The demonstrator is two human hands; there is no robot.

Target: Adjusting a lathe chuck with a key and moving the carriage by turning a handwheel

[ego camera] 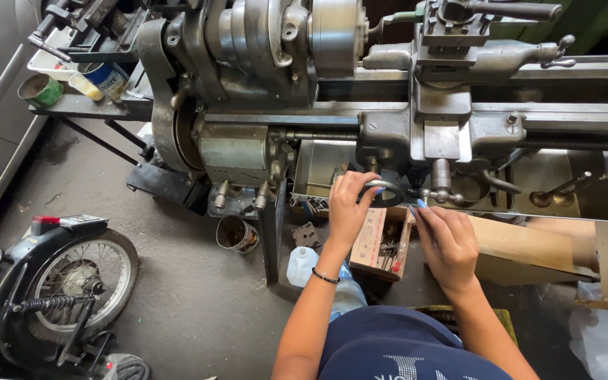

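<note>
Both hands at frame centre: left hand (350, 207) fingers wrap the handwheel (381, 192); right hand (448, 243) fingers loosely curled, empty, just lower right.

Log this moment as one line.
left hand: gripping lathe handwheel | right hand: by carriage lever | cardboard box below

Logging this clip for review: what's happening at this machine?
A person stands at a metal lathe. The left hand grips the carriage handwheel; the right hand sits beside it, fingertips near a small lever on the apron. An open cardboard box of metal bits lies on the floor below, with a white plastic jug nearby.
</note>
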